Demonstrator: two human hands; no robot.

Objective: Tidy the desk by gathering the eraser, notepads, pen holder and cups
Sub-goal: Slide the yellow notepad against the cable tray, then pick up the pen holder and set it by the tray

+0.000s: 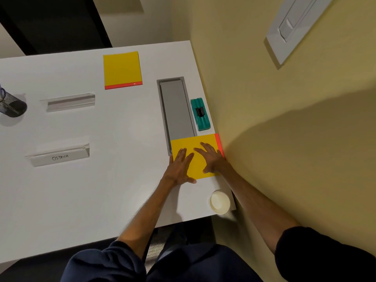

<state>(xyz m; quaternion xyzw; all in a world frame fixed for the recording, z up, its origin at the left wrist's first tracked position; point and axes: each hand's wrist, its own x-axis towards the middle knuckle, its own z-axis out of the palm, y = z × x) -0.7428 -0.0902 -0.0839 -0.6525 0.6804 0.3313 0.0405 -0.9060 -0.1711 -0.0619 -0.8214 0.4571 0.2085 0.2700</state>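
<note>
- The left hand (pixel 180 166) lay flat on the near yellow notepad (pixel 195 144), fingers straight and close together, thumb stretched out along the pad's near edge. It was released, gripping nothing.
- The right hand (pixel 211 159) pressed on the same pad just beside it, with fingers spread and flat. It was also released rather than clenched.
- That near yellow notepad sat at the right side of the white desk (pixel 122 129), its orange strip against the yellow wall (pixel 264 119). Its far left corner overlapped the near end of a grey recessed tray (pixel 177 106).
- A teal eraser (pixel 200 113) rested between the tray and the wall, just beyond the pad.
- A white paper cup (pixel 220 202) stood upright at the near right corner of the desk, nearer than the hands and apart from them.
- A second yellow notepad (pixel 121 69) lay farther off, left of the tray, with its orange strip on the near edge.
- A dark mesh pen holder (pixel 13 104) showed at the far left edge, partly cut off by the frame.
- Two clear name stands lay on the left half of the desk, one blank (pixel 69 101) and one nearer marked "OSTRICH" (pixel 59 156).
- A white wall plate (pixel 295 27) was fixed high on the wall.
</note>
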